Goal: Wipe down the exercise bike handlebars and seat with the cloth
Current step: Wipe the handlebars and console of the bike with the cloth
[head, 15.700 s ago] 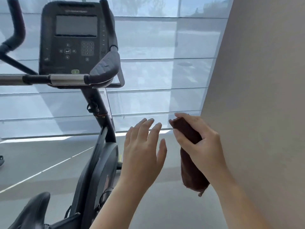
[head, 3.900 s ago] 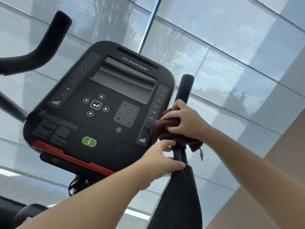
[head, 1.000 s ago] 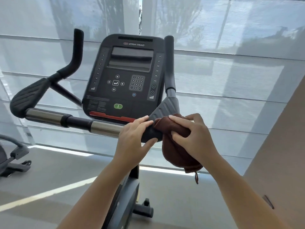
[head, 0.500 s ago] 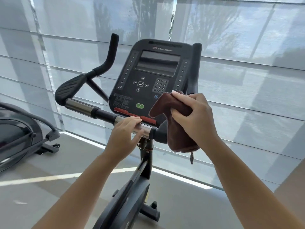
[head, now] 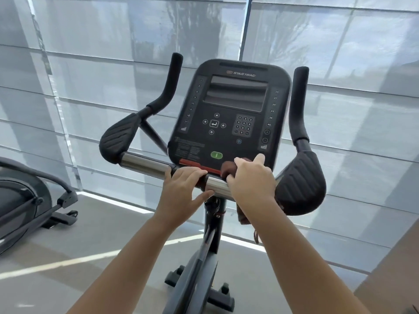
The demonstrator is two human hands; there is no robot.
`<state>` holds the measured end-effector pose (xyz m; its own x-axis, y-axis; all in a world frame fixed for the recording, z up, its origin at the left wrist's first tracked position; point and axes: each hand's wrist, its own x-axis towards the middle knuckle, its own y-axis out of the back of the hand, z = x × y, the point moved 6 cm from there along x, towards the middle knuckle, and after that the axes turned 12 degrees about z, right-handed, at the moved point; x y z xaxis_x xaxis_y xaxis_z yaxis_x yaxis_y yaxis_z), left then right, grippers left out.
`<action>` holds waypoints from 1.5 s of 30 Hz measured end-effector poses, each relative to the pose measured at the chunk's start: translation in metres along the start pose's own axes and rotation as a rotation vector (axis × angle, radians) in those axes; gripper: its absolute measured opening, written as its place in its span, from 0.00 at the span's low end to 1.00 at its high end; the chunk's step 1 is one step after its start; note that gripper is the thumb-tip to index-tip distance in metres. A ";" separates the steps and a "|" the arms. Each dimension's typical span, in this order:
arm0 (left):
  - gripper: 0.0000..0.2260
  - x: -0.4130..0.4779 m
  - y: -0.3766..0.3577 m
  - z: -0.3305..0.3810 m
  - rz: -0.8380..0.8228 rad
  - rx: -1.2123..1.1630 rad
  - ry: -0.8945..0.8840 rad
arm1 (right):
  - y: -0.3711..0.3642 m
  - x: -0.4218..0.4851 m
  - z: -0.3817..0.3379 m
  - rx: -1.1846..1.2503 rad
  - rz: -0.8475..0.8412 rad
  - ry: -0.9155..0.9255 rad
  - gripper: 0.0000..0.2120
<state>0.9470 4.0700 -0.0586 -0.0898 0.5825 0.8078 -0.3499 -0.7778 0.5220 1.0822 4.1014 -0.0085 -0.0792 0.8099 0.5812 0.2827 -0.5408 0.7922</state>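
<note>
The exercise bike's handlebar [head: 140,164] runs across the middle of the view, with metal sleeves, black paddle pads and upright black horns. My right hand [head: 251,177] presses the dark brown cloth [head: 227,169] around the right metal sleeve, just left of the right pad [head: 301,184]. A tail of the cloth hangs below my wrist. My left hand [head: 183,189] is curled over the bar's centre, beside the right hand. The console [head: 231,112] stands just behind both hands. The seat is out of view.
Another exercise machine [head: 29,200] stands at the left on the grey floor. Shaded windows [head: 90,64] fill the wall behind the bike. A beige wall [head: 394,279] closes in at the lower right. The bike's post and base [head: 204,279] are below my arms.
My right hand has brought the cloth down from in front of the console onto the right metal sleeve. My left hand has shifted to the bar's centre. The view now faces the bike squarely.
</note>
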 end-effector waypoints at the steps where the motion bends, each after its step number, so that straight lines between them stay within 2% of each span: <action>1: 0.19 0.001 0.000 -0.002 -0.002 -0.006 -0.004 | -0.003 0.001 -0.001 -0.026 -0.033 0.005 0.17; 3: 0.19 0.004 -0.001 -0.004 0.005 -0.021 -0.017 | -0.007 0.004 0.002 -0.127 -0.130 0.069 0.25; 5: 0.19 0.005 -0.002 -0.006 0.010 -0.037 -0.015 | -0.008 0.006 0.008 -0.186 -0.169 0.201 0.28; 7: 0.19 0.005 -0.003 -0.007 0.009 -0.036 -0.019 | -0.003 0.001 0.007 -0.098 -0.100 0.350 0.28; 9: 0.19 0.005 -0.005 -0.008 0.007 -0.025 -0.035 | 0.001 -0.010 0.002 0.073 -0.017 0.414 0.27; 12: 0.18 0.008 -0.009 -0.010 -0.032 -0.017 -0.051 | -0.002 -0.034 0.000 0.174 0.197 0.354 0.23; 15: 0.18 0.014 -0.012 -0.011 -0.066 -0.018 -0.096 | -0.005 -0.044 0.001 0.101 0.305 0.338 0.21; 17: 0.19 0.016 -0.013 -0.009 -0.079 -0.019 -0.118 | -0.002 -0.027 0.004 0.110 0.202 0.318 0.20; 20: 0.20 0.015 -0.012 -0.007 -0.082 -0.028 -0.113 | -0.004 0.010 0.010 0.229 -0.168 0.199 0.14; 22: 0.20 0.014 -0.011 -0.007 -0.073 -0.040 -0.105 | -0.007 0.018 0.010 0.165 -0.222 0.231 0.14; 24: 0.20 0.014 -0.010 -0.008 -0.070 -0.043 -0.100 | -0.004 0.009 0.008 0.068 -0.054 0.331 0.15; 27: 0.19 0.013 -0.010 -0.009 -0.061 -0.044 -0.097 | 0.003 -0.027 0.017 -0.012 0.303 0.338 0.19; 30: 0.19 0.013 -0.010 -0.009 -0.064 -0.042 -0.095 | 0.004 -0.042 0.022 -0.122 0.456 0.343 0.19; 32: 0.19 0.013 -0.010 -0.009 -0.072 -0.044 -0.095 | 0.005 -0.027 0.024 -0.028 0.329 0.314 0.16; 35: 0.20 0.013 -0.009 -0.008 -0.075 -0.047 -0.086 | 0.000 0.009 0.032 0.176 -0.054 0.169 0.13; 36: 0.19 0.012 -0.009 -0.007 -0.072 -0.052 -0.081 | -0.003 0.013 0.032 0.169 -0.067 0.177 0.14; 38: 0.19 0.012 -0.008 -0.006 -0.072 -0.059 -0.078 | -0.003 0.003 0.027 0.078 0.058 0.227 0.16; 42: 0.20 0.012 -0.008 -0.007 -0.065 -0.057 -0.081 | -0.004 -0.046 0.020 -0.105 0.495 0.307 0.20; 43: 0.20 0.012 -0.008 -0.007 -0.064 -0.058 -0.082 | -0.004 -0.051 0.018 -0.134 0.549 0.333 0.20; 45: 0.20 0.012 -0.008 -0.007 -0.060 -0.059 -0.084 | -0.002 -0.042 0.016 -0.111 0.524 0.348 0.20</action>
<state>0.9419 4.0852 -0.0553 0.0109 0.6037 0.7971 -0.4069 -0.7255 0.5551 1.1007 4.0723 -0.0376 -0.2685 0.3205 0.9084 0.2690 -0.8806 0.3902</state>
